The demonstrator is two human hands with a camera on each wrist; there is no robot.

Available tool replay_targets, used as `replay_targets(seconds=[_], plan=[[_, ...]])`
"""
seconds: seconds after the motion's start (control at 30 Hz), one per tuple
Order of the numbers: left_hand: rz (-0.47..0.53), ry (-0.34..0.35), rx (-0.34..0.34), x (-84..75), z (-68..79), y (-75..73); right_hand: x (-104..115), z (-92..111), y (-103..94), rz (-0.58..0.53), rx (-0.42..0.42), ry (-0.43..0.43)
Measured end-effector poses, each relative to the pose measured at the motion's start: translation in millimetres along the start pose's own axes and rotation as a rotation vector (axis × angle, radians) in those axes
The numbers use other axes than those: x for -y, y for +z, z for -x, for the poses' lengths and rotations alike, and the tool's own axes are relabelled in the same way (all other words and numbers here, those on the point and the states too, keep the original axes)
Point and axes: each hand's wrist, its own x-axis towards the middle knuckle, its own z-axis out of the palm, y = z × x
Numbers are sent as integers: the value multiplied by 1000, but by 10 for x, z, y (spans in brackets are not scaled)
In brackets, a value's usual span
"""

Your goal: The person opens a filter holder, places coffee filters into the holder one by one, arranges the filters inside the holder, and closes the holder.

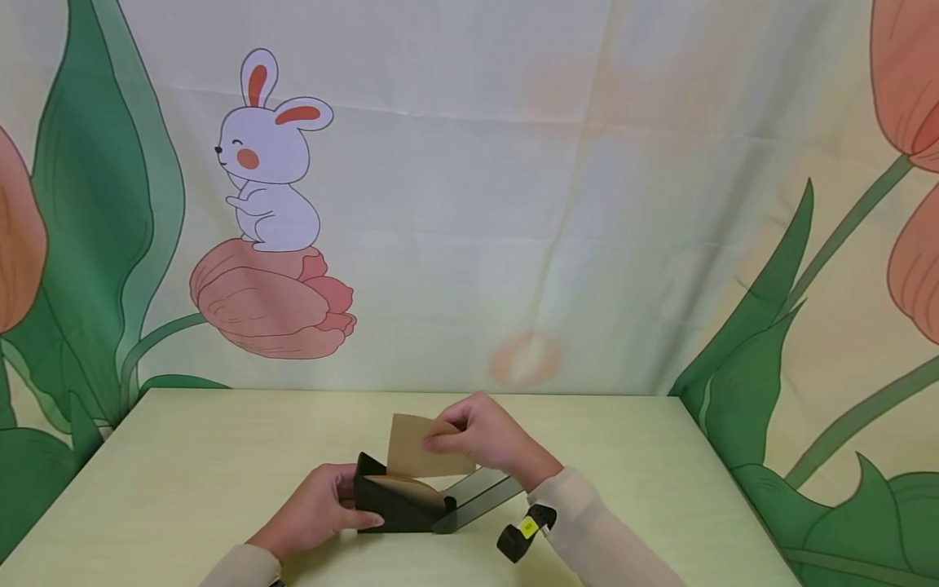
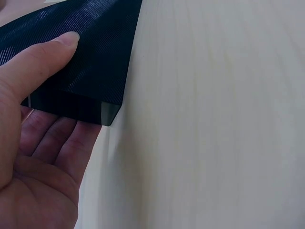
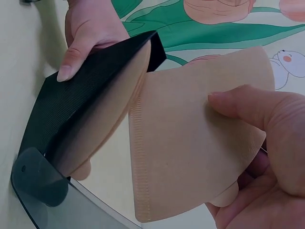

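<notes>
A black ridged coffee filter holder [image 1: 399, 509] stands on the table, its smoky see-through lid [image 1: 487, 499] swung open to the right. My left hand [image 1: 314, 504] grips the holder's left end, with the thumb [image 2: 57, 50] on the front face and the other fingers behind. Several brown paper coffee filters [image 3: 116, 107] sit inside and bulge at the open side. Just above and behind the holder, my right hand [image 1: 487, 440] pinches a tan paper coffee filter [image 3: 186, 129] between thumb and fingers. This filter has a crimped seam along one edge and a small rounded tab.
The pale wood-grain table [image 1: 183, 456] reaches back to a hanging cloth [image 1: 440, 204] printed with a rabbit and tulips. A black strap with a yellow label [image 1: 526, 526] hangs at my right wrist.
</notes>
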Motion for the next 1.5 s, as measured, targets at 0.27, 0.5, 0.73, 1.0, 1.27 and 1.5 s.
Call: replay_targets(seconds=[0.27,0.5,0.73,1.0,1.27,1.5], plan=[[4,-1,3,5,0,-2,7,-33,99,-18,28,11],[-4,2,7,-11,1,-8,26,-35,152,6,60,15],[-12,-5,1,-8,-12,-16,43,-39,189,47,83,14],[-4,-4,-1,11,-23,-17,22,-56,231,99,92,22],[-6,-2,-5,2,-19,-9,-16,-67,268,121,101,6],[-4,6,-5,-3,-9,6,-48,-74,311,115,89,3]])
